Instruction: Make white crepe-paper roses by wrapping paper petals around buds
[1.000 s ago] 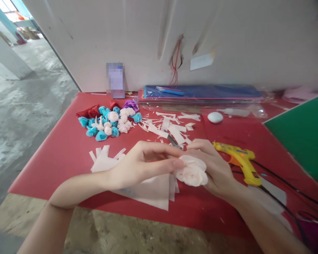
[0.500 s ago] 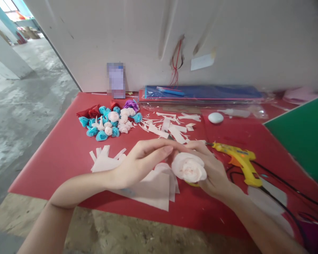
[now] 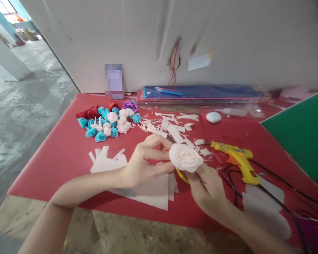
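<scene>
A white paper rose [image 3: 186, 157] with layered petals faces up between my two hands. My right hand [image 3: 208, 187] pinches it from below, its fingers closed under the bloom. My left hand [image 3: 151, 158] touches the left edge of the petals with bent fingertips; whether it grips a petal is partly hidden. Behind the rose, a yellow scissor handle [image 3: 182, 176] shows in part, with a dark blade tip above. Under my left forearm lie cut sheets of white paper [image 3: 153, 194].
A yellow hot glue gun [image 3: 238, 158] with a black cord lies at the right. Paper scraps [image 3: 176, 134] are strewn behind my hands. Finished blue, white, red and purple paper flowers [image 3: 103, 121] are heaped at the left. A white egg-shaped object [image 3: 213, 117] sits farther back.
The rose has moved slightly left and up, turning more face-on. My right hand has shifted from beside it to beneath it, and my left fingers have spread and come to its petal edge.
</scene>
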{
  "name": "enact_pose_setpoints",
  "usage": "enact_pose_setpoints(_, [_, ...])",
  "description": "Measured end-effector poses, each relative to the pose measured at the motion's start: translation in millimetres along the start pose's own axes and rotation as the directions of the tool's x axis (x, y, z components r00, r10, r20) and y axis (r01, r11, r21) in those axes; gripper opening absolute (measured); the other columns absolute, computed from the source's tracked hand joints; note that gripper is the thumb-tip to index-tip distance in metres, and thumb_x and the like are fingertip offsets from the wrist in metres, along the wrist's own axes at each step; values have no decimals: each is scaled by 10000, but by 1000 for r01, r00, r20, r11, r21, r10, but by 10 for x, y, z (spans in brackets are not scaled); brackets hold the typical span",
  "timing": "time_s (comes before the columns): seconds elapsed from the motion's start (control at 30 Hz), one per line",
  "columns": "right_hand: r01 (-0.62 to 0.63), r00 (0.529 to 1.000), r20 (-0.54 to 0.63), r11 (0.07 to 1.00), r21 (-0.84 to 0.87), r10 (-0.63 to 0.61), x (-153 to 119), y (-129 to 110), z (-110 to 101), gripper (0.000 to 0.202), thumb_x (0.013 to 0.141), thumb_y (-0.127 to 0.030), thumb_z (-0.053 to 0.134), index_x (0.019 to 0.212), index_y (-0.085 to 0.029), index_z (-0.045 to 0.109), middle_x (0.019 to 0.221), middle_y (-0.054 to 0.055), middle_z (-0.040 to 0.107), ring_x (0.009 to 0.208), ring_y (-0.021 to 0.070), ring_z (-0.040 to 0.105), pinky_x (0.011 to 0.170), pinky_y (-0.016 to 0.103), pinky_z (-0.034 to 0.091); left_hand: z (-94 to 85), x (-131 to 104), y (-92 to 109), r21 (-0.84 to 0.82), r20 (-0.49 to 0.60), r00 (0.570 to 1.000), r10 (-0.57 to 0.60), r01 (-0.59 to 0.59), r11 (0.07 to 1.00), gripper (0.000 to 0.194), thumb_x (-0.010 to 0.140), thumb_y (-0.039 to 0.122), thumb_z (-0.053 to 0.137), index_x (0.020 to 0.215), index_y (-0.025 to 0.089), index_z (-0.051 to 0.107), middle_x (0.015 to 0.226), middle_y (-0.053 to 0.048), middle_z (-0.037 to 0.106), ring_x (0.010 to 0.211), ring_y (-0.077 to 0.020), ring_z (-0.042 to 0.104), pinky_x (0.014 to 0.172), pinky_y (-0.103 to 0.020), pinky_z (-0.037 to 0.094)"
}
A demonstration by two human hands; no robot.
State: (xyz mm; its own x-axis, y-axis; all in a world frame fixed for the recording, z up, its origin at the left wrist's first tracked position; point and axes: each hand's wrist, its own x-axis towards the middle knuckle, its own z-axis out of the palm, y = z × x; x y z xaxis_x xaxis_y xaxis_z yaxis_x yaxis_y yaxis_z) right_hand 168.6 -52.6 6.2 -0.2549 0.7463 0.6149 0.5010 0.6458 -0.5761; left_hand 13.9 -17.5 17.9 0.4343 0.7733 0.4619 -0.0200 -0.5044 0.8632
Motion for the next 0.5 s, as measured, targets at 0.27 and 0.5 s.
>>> enact_pose_setpoints(0.27, [-92, 993, 88, 991, 102, 83, -64, -66, -2, 229, 894, -196, 360, 948, -229, 580, 792, 26, 651, 673, 166, 606, 634, 247, 496, 27, -18, -9, -42, -78, 996, 39, -42, 998, 97, 679, 163, 642, 608, 227, 661, 649, 4, 552, 687, -140, 484, 714, -326, 382])
enact_pose_setpoints(0.5, [-402, 888, 402, 804, 439, 224, -145, 8, -134, 366, 930, -339, 285, 959, -213, 627, 768, 27, 657, 648, 155, 606, 645, 271, 499, -41, 26, 35, -214, 57, 996, -72, 83, 973, 134, 666, 150, 646, 549, 210, 670, 669, -9, 552, 715, -130, 468, 760, -311, 383])
